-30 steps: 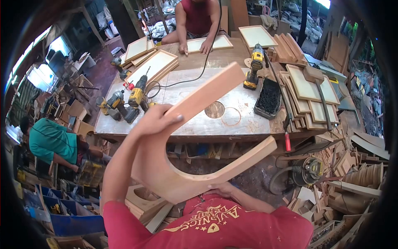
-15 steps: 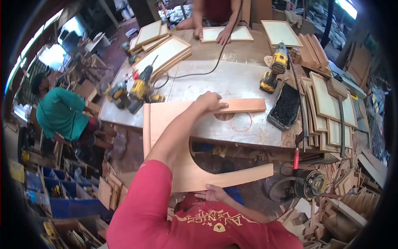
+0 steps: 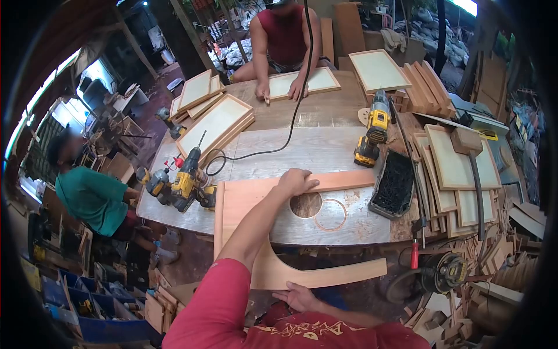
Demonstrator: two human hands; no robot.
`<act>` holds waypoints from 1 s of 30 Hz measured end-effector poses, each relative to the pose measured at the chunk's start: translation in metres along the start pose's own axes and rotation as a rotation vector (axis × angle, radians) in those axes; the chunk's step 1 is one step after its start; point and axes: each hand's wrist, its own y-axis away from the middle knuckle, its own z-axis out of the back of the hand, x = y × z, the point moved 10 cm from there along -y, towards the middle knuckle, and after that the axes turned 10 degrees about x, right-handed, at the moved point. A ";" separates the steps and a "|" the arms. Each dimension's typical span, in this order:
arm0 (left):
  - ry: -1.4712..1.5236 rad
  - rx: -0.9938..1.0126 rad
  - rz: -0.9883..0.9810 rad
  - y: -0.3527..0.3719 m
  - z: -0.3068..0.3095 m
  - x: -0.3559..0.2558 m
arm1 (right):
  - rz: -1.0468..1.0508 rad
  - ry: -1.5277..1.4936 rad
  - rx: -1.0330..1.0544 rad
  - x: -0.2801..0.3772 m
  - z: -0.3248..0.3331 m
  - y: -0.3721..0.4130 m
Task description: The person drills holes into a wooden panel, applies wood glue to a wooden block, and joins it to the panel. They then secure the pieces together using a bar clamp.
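A flat wooden piece with a deep curved cut-out (image 3: 256, 232) spans the near table edge, its lower part over the floor. My left hand (image 3: 297, 181) is closed over its upper arm, thumb and fingers around the narrow strip. Palm turned up, my right hand (image 3: 299, 298) touches the lower edge with fingers loosely extended; part of the hand is hidden. Just below the upper arm, a round hole (image 3: 306, 205) and a scribed circle (image 3: 330, 215) show in the tabletop.
Drills (image 3: 189, 177) lie left; another yellow drill (image 3: 375, 128) and a tray of dark screws (image 3: 392, 186) are right. Framed panels (image 3: 215, 125) are stacked about. Across the table a person (image 3: 285, 41) handles a panel; another, in green (image 3: 93, 192), is at left. A black cord (image 3: 261, 154) crosses the tabletop.
My view has tilted up, showing more of the far side. The wooden piece appears shifted away from me, and the round hole is now fully uncovered. My hands keep their places on it.
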 end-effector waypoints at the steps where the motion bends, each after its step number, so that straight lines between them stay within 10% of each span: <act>1: -0.085 -0.067 -0.075 -0.005 0.001 0.000 | 0.011 0.016 -0.021 0.004 -0.001 -0.003; 7: 0.238 -0.335 -0.374 0.087 0.009 -0.024 | 0.014 0.021 -0.178 0.001 0.031 -0.025; 11: 0.401 -0.787 0.058 0.257 -0.025 0.055 | 0.060 -0.043 -0.249 0.014 0.020 -0.037; 16: 0.798 -0.862 0.629 0.419 -0.134 0.131 | 0.092 0.168 -0.199 0.032 0.008 -0.056; 22: 1.846 -0.674 0.502 0.370 -0.200 0.136 | 0.190 0.119 -0.377 0.067 0.035 -0.005; 30: 2.141 -0.688 0.371 0.313 -0.211 0.146 | 0.256 0.345 -0.713 0.143 0.053 0.114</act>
